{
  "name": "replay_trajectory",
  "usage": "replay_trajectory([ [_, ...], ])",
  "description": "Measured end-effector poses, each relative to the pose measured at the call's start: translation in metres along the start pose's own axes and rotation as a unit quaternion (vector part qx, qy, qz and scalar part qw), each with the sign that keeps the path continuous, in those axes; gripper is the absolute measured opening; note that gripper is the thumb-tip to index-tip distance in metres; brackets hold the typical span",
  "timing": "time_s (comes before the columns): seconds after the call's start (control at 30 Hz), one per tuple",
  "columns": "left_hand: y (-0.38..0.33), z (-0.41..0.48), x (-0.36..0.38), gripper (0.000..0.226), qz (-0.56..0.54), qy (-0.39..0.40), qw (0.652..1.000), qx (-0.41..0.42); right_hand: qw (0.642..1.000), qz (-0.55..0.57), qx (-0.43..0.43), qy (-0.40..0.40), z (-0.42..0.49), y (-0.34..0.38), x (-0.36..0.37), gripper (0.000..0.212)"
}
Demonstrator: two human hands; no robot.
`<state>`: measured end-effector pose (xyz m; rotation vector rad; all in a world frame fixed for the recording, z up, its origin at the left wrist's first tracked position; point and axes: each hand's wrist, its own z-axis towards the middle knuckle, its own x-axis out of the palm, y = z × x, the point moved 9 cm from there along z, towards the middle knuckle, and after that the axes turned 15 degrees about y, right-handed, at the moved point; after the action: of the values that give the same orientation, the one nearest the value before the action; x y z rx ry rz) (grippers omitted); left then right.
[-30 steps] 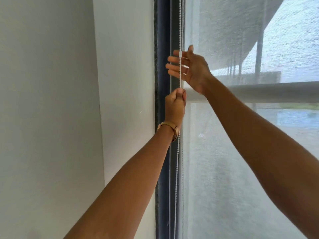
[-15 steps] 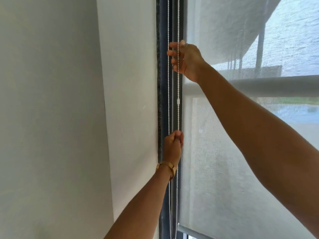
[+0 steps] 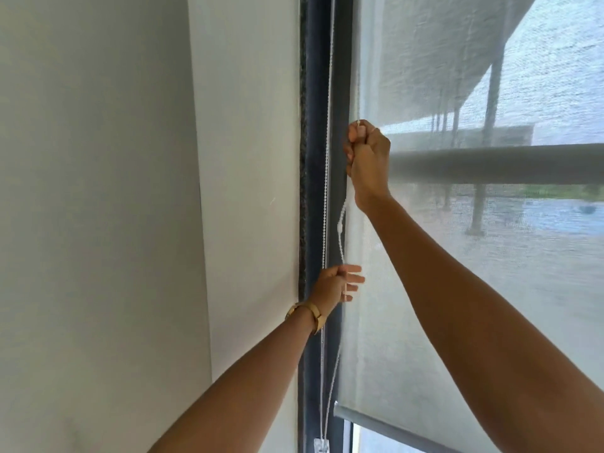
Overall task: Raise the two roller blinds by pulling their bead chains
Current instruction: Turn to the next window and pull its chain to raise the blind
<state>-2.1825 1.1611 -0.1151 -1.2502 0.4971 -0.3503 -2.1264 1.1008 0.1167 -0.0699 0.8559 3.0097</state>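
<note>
A translucent grey roller blind (image 3: 425, 322) covers the window, and its bottom bar (image 3: 376, 423) hangs just above the lower edge of the view. The white bead chain (image 3: 340, 227) runs down the blind's left edge. My right hand (image 3: 367, 158) is a fist closed on the chain, high up. Below it the chain sags loose down to my left hand (image 3: 336, 284). That hand has its fingers spread, and the chain runs past them. A second strand (image 3: 325, 191) hangs straight along the dark window frame (image 3: 313, 158).
A plain white wall (image 3: 130, 223) fills the left side. The chain's holder (image 3: 320, 447) sits at the bottom of the frame. A horizontal grey rail (image 3: 506, 163) shows through the blind. A gold watch (image 3: 309, 317) is on my left wrist.
My right hand closed on the chain and pulled it down. My left hand moved lower and spread its fingers. The blind's bottom bar rose further into view.
</note>
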Motion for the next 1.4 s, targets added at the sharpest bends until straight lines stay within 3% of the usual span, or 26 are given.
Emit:
replay_trajectory([
  [0.1,-0.032,0.004,-0.013,0.035,-0.063,-0.038,0.996,0.041,1.0,0.0,0.0,-0.006,-0.016,-0.018,-0.006,0.033],
  [0.27,-0.107,0.017,-0.035,0.031,-0.013,-0.057,0.993,0.102,0.999,-0.037,0.03,-0.014,-0.053,-0.057,-0.012,0.03],
  [0.67,-0.24,0.033,-0.027,0.041,-0.055,-0.075,0.968,0.235,0.99,-0.006,0.143,0.016,-0.139,-0.144,-0.006,0.036],
  [0.83,-0.243,0.035,-0.028,0.032,-0.08,-0.15,0.957,0.236,0.986,0.014,0.166,0.028,-0.162,-0.154,-0.003,0.038],
  [0.97,-0.247,0.027,-0.029,0.037,0.003,-0.21,0.93,0.301,0.981,0.03,0.183,0.058,-0.166,-0.155,0.006,0.045],
  [1.1,-0.256,0.017,-0.029,0.044,0.071,-0.232,0.908,0.343,0.968,0.091,0.201,0.118,-0.161,-0.15,0.016,0.034],
  [1.27,-0.24,0.001,-0.038,0.04,0.111,-0.235,0.908,0.329,0.952,0.172,0.229,0.105,-0.131,-0.13,0.01,0.048],
  [1.4,-0.201,-0.012,-0.04,0.034,0.101,-0.24,0.919,0.297,0.966,0.127,0.199,0.103,-0.08,-0.08,0.005,0.051],
])
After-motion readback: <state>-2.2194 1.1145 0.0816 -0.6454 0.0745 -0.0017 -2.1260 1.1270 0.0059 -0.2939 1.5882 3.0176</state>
